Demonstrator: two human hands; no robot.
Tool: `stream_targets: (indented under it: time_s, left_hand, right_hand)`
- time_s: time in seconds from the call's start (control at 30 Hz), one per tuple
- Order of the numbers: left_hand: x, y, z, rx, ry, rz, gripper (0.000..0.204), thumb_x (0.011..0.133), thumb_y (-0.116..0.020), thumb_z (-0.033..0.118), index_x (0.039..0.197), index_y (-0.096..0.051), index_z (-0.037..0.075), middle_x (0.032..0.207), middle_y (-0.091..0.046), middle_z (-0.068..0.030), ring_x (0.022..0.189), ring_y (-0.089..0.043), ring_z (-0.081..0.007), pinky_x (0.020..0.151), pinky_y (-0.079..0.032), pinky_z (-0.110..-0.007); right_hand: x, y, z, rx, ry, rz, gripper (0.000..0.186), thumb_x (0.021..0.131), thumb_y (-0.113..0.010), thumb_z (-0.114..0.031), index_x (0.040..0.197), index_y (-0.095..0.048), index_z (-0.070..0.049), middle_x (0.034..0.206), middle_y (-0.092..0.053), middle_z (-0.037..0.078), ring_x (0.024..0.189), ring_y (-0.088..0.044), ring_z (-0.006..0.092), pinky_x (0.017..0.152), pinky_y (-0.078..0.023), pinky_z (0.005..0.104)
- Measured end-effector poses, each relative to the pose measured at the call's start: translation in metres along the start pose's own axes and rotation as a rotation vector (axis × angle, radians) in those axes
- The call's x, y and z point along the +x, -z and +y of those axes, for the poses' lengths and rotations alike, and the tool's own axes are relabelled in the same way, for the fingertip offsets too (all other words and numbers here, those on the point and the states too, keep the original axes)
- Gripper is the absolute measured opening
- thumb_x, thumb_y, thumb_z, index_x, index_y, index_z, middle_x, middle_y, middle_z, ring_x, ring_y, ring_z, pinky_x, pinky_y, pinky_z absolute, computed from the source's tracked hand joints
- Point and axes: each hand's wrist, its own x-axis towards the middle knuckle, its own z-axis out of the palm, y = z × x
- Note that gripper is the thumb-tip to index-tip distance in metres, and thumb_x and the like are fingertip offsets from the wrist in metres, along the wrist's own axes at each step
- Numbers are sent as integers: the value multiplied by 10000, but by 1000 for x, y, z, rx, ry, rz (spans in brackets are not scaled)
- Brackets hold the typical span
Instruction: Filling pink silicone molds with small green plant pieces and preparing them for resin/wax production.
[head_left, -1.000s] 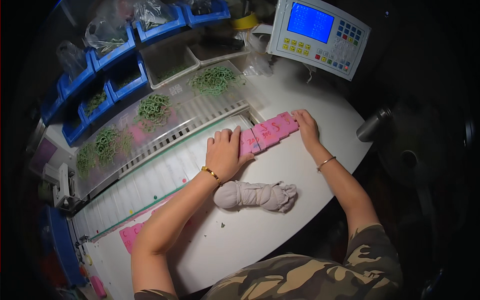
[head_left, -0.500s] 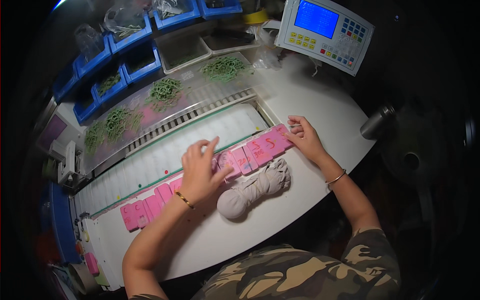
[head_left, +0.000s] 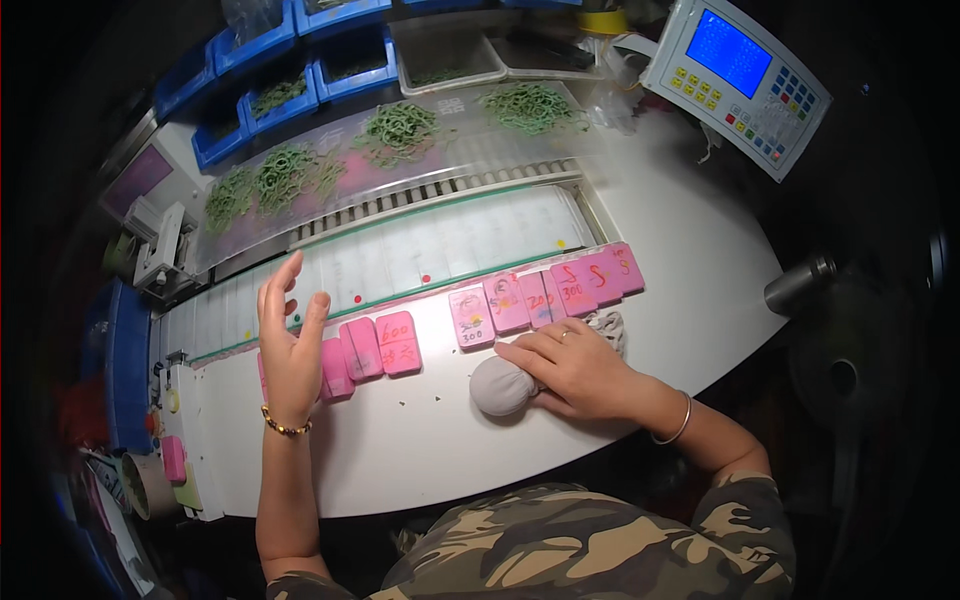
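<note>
Bundle of grey cloth (head_left: 500, 388) on the tabletop (head_left: 400, 455), now clasped by the right hand (head_left: 575, 370), previously at the end of the pink block row (head_left: 542, 299); left hand (head_left: 292, 358), open and well apart, now shifted leftward.

I saw a grey cloth bundle (head_left: 502, 388) lying round end leftward. Marked pink blocks (head_left: 536, 296) lay just beyond it, others to its left.
</note>
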Motion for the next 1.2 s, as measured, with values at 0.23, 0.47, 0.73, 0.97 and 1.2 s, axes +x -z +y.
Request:
stream_targets:
  time_s: [0.23,0.47,0.73,0.97,1.2]
  left_hand:
    - [-26,25,-26,-35,117,75,451,914,-611,151,1341,-512,49,1319,-515,-88,1202,-487,-204,963,-403,-336]
    - [-30,47,-53,-69,175,174,404,900,-616,108,1292,-547,38,1260,-539,-91,1161,-505,-203,961,-410,-325]
    - [-10,58,-83,283,34,57,425,872,-635,127,1268,-540,6,1286,-526,-173,1209,-497,-325,1039,-380,-393]
    - [54,68,-162,641,70,104,551,898,-618,258,1338,-459,-34,1374,-460,-217,1313,-390,-374,1105,-307,-397]
    - [40,40,-108,429,-12,-54,445,880,-634,259,1225,-573,-16,1312,-532,-202,1237,-480,-361,1053,-374,-420]
  right_hand:
    - [-6,4,-2,-112,-76,54,698,712,-763,-206,1334,-492,-47,1168,-595,129,1059,-572,301,926,-407,433]
    - [-18,9,27,-247,-458,407,727,730,-763,-170,1371,-453,-24,1205,-584,173,1083,-560,348,940,-408,463]
    - [-1,18,20,-308,-563,424,640,761,-745,-135,1330,-482,-6,1309,-511,182,1236,-451,376,1019,-350,468]
    - [50,2,-8,-194,-267,404,538,757,-751,-163,1238,-560,-15,1301,-510,176,1233,-456,371,1030,-345,481]
    - [69,-22,-28,10,-59,227,525,749,-761,-193,1212,-573,-31,1289,-519,169,1224,-472,348,1013,-369,479]
